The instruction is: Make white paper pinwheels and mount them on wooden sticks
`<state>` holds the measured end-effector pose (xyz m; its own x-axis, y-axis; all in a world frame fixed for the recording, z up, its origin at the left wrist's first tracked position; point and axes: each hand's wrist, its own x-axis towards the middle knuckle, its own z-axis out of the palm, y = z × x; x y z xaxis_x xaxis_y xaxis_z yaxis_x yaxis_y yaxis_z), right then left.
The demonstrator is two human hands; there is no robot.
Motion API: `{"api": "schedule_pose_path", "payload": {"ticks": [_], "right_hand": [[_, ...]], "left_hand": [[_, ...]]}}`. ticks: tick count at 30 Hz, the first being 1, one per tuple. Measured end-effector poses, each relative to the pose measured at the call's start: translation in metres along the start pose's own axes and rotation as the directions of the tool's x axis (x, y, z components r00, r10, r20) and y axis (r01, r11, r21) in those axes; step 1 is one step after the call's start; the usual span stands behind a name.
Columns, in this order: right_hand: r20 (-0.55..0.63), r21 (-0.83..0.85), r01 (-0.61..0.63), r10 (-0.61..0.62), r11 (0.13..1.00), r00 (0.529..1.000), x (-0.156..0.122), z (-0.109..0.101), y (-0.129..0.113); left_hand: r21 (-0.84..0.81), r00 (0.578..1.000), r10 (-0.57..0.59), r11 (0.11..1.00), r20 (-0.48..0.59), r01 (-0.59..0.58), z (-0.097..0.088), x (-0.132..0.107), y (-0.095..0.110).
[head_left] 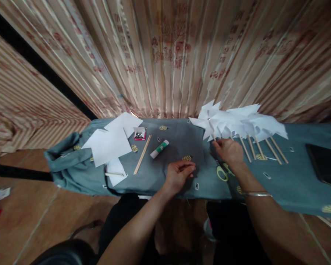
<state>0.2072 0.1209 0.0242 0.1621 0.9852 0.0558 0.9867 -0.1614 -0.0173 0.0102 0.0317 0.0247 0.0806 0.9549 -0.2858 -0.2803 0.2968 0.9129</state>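
Note:
My right hand point(228, 151) is closed on the stick of the leftmost paper pinwheel point(209, 119). That pinwheel's white blades lie at the left end of an overlapping row of finished white pinwheels point(267, 127), whose wooden sticks point toward me. Just under my right wrist rests a pair of scissors point(222, 173) with yellow-green handles, partly covered by the hand. My left hand point(179, 176) hovers over or rests on the cloth near the front edge, its fingers loosely curled together with nothing visible in them. A green and white glue stick point(159, 149) lies beyond it.
Two wooden sticks point(142, 154) lie left of the glue stick, near a small open box of pins point(139, 134). White paper sheets point(110, 145) and a pencil-like rod point(114, 174) are farther left. A dark phone point(324, 162) lies at the right. A curtain point(176, 55) hangs behind the cloth-covered table point(179, 136).

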Motion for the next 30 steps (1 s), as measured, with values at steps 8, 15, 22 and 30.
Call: {"api": "schedule_pose_path", "payload": {"ticks": [8, 15, 22, 30], "right_hand": [[0.010, -0.051, 0.006, -0.006, 0.999, 1.000, -0.003, -0.002, -0.002], [-0.051, -0.064, 0.024, -0.027, 0.998, 0.998, -0.009, -0.014, -0.005], [-0.028, -0.056, 0.089, -0.091, 0.994, 0.995, -0.024, -0.031, -0.021], [0.066, -0.005, 0.228, -0.228, 0.974, 0.972, -0.050, -0.024, -0.055]], "left_hand": [[0.025, 1.000, -0.004, 1.000, -0.001, 0.004, -0.008, -0.005, 0.004], [0.055, 1.000, -0.026, 0.998, 0.012, 0.025, -0.015, -0.010, 0.002], [0.106, 1.000, 0.023, 0.994, 0.012, -0.024, -0.023, -0.012, -0.004], [0.271, 0.995, 0.102, 0.957, 0.015, -0.102, -0.039, -0.014, -0.002]]}}
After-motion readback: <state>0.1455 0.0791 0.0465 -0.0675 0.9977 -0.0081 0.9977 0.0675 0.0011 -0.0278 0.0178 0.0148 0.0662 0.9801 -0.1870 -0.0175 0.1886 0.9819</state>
